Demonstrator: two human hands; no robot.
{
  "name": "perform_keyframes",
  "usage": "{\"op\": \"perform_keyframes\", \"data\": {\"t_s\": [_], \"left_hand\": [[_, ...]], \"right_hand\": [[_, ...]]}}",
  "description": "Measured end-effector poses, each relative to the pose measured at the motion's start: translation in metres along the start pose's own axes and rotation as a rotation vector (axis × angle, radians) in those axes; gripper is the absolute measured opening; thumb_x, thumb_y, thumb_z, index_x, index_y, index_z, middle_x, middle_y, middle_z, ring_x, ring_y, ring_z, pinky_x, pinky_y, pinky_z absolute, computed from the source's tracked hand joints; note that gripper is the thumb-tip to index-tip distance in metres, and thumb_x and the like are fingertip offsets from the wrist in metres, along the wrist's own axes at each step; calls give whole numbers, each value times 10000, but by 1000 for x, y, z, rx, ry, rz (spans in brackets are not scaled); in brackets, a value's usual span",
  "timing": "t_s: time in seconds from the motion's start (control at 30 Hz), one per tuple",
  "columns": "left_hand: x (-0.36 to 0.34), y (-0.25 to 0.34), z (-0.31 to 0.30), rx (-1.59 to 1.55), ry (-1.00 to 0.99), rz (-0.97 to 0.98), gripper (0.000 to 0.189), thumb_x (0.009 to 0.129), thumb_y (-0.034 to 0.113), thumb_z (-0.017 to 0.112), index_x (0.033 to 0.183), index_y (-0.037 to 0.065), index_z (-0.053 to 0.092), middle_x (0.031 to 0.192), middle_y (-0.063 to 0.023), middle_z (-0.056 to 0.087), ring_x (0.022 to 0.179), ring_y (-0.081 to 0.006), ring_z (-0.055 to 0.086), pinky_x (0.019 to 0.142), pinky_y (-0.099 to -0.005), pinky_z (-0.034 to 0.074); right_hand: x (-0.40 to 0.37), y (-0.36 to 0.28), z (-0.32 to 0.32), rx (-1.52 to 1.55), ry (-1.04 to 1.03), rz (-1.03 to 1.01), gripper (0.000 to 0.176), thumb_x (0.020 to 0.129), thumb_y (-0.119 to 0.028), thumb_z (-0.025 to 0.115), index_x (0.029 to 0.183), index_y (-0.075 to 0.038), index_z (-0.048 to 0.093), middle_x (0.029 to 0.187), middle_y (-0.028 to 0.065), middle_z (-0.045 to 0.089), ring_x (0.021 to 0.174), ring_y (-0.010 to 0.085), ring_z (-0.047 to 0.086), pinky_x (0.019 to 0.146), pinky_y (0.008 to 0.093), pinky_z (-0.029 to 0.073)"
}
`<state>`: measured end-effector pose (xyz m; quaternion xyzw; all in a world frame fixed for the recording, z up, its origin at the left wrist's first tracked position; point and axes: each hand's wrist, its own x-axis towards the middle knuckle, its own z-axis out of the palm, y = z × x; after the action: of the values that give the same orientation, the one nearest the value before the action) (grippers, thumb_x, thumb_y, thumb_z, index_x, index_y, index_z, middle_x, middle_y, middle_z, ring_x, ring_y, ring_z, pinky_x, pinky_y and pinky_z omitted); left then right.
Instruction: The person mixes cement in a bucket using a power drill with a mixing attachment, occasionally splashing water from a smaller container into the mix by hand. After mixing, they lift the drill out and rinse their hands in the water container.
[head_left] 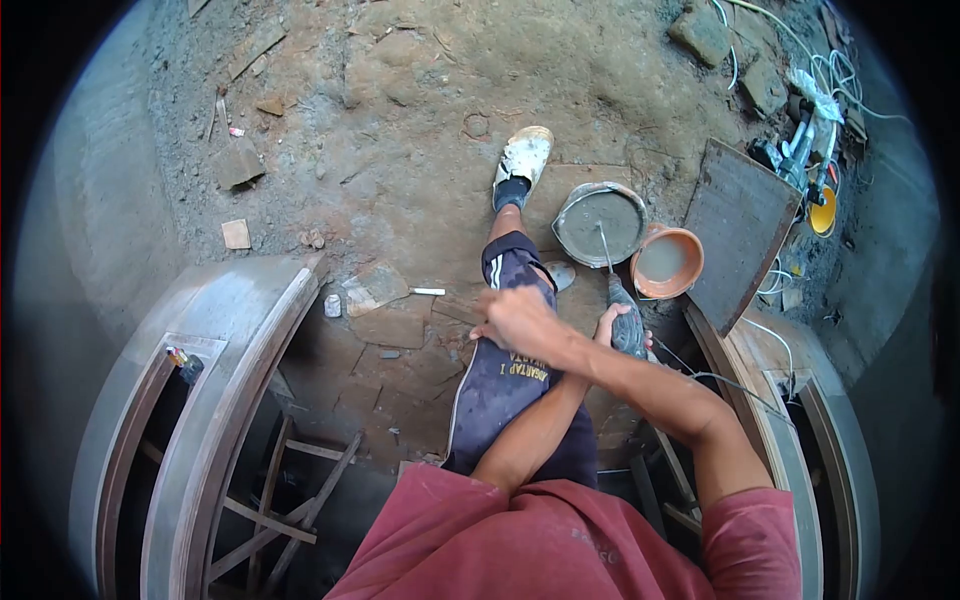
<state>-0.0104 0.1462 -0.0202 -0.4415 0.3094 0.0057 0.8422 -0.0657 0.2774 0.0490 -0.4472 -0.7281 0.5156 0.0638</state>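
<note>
My arms cross over my dark trousers. My left hand (612, 325) is wrapped round a dark power drill (627, 325), with fingertips showing on its far side. The drill's long thin rod reaches down into wet grey mix in a round bucket (601, 225). My right hand (522, 322) hangs above my thigh, left of the drill and apart from it; its fingers are smeared by motion. Beside the bucket stands an orange pail (667, 262) with greyish liquid inside.
A brown board (752, 225) leans right of the pail. Cables, pipes and a yellow container (822, 212) lie beyond it. The drill's cord (735, 383) runs right. Framed concrete openings (215, 400) flank me, with wooden struts below. Stones and tiles (236, 234) lie on the dirt floor.
</note>
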Motion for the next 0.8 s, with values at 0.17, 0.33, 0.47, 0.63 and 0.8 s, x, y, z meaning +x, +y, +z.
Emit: {"op": "perform_keyframes", "data": {"t_s": [0.17, 0.33, 0.47, 0.63, 0.8], "left_hand": [[-2, -12, 8, 30, 37, 288, 668, 749, 466, 666, 1168, -16, 469, 971, -226, 601, 829, -365, 629, 819, -492, 532], [7, -10, -11, 77, 37, 149, 693, 740, 487, 670, 1164, -30, 492, 1062, -237, 615, 910, -348, 646, 870, -492, 525], [14, -18, -9, 15, -5, 375, 605, 859, 501, 625, 1212, 23, 515, 1193, -198, 598, 1071, -329, 606, 959, -494, 485], [-5, -6, 10, -6, -28, 256, 645, 808, 479, 645, 1180, -23, 485, 1115, -212, 592, 1064, -407, 598, 1010, -510, 455], [-6, -1, 12, 13, -21, 178, 608, 807, 425, 617, 1173, -31, 451, 1004, -210, 555, 1098, -481, 570, 1019, -616, 414]], "right_hand": [[-44, -67, 1, 175, -107, -128, 341, 875, -413, 632, 986, -98, 700, 1087, 81, 664, 1214, 283, 550, 1113, 642, 208], [-38, -7, -10, 149, -63, -624, 556, 910, -562, 536, 1247, -129, 624, 1238, 134, 603, 1261, 324, 507, 1104, 688, 178], [-31, 62, -51, -243, 48, -274, 556, 899, -637, 493, 1234, -220, 644, 1434, 78, 491, 1431, 395, 268, 1117, 717, 74], [-102, 94, -110, -495, 300, 594, 508, 891, -633, 500, 1145, -263, 737, 1601, 150, 206, 1466, 477, 56, 1110, 706, 61], [-206, 108, -177, 1186, 945, 541, 838, 880, -704, 471, 1454, -103, 366, 1564, 255, 202, 1413, 473, 251, 1022, 716, 302]]}}
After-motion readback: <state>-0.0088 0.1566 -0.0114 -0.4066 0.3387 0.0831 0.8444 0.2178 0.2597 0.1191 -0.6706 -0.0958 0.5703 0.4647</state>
